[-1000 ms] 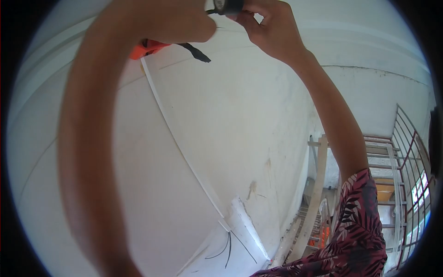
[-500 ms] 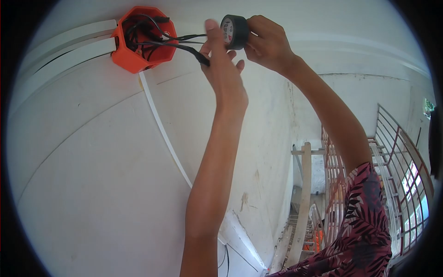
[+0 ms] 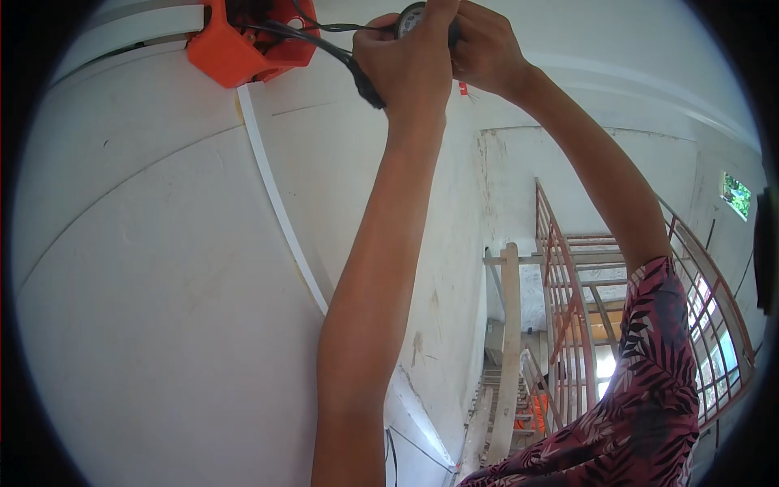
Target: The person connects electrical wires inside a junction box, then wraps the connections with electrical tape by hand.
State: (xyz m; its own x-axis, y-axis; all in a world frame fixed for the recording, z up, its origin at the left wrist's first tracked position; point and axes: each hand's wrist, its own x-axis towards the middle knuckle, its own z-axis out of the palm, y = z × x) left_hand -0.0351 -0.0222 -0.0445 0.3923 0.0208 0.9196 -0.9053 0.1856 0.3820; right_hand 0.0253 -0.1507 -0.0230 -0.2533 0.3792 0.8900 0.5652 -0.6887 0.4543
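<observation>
My right hand is closed around a roll of black electrical tape, whose pale core faces left. My left hand is closed beside it, fingers curled at the black wires, its thumb up against the roll. The exact grip of the left fingertips is hidden behind the hand. From an orange octagonal junction box at upper left, the wires stretch across to my left hand. One thicker, tape-wrapped wire end hangs down beside the left wrist.
White trunking enters the box from the left. A thin white strip runs down the wall below it. To the lower right are a wooden post and rusty metal railings. A small red piece shows beneath my right hand.
The view has shifted, so the box sits higher in frame. My left hand has turned and moved right against the tape roll, its fingers now more curled. The right hand still holds the roll.
</observation>
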